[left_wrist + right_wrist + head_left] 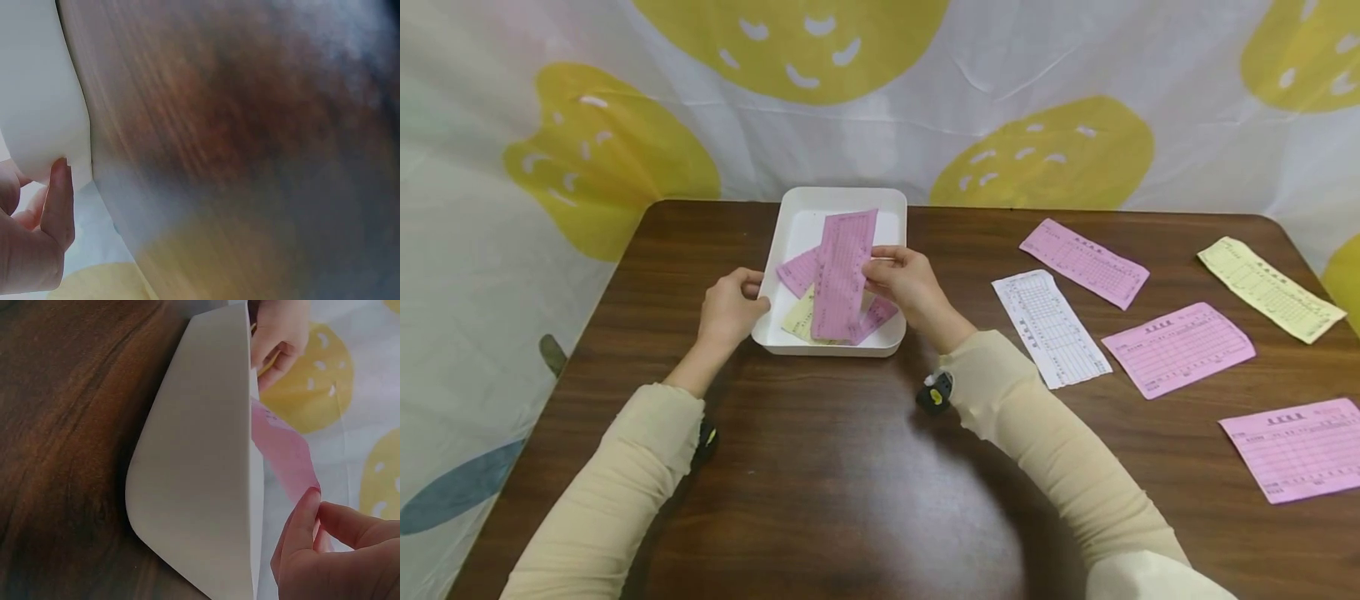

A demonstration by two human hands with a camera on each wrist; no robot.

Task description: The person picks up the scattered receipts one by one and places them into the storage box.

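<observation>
We see the pink slip (844, 283) over the tray (826, 351), directly to the left of the right hand (913, 287), which pinches its right long edge near the middle between thumb and fingers. That sideways hold is, we judge, what the next move turns on: the slip's long axis runs roughly along the tray's length, its far end leaning a little to the right, so the hand meets it from the side rather than from an end. The right hand is plainly the nearer one; the left hand (726, 308) is apart from the slip, gripping the tray's left rim.

The slip is long, narrow and thin, printed with fine lines; in the right wrist view we see it bent and standing above the rim at the held edge. Whether its near end touches the papers below, we cannot tell.

Under it in the tray, a yellow slip (800, 317) and some pink paper (799, 272) stick out at angles. Outward, on the dark table (760, 483) to the right, we find a white slip (1051, 329), a second yellow slip (1270, 287) and three pink sheets (1180, 348), all lying apart from the tray.
</observation>
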